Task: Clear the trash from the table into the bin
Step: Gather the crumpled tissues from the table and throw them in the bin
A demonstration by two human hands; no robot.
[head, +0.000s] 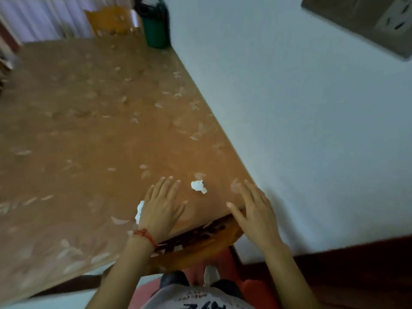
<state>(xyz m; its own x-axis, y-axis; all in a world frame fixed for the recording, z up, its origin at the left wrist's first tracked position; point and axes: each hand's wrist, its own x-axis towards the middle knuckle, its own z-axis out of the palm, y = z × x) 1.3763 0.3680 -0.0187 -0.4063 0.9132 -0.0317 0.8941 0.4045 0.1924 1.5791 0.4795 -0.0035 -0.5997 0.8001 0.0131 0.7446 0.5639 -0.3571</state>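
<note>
White wall (301,108) at right with a grey socket panel (365,21) high up, orange chair (111,21) beyond, pale curtain (38,18) at far left.

A home dining room: cloth-covered table (89,130) against a white wall (289,108), wooden chair (111,21), green bin (156,30).

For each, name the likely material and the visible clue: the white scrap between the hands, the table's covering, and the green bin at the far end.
White scrap: probably tissue paper; matte, crumpled, ragged edges.
Table covering: looks like a printed plastic cloth; faint sheen, pale leaf pattern.
Green bin: likely plastic; smooth, uniformly coloured wall, with a black liner bag at its top.
</note>
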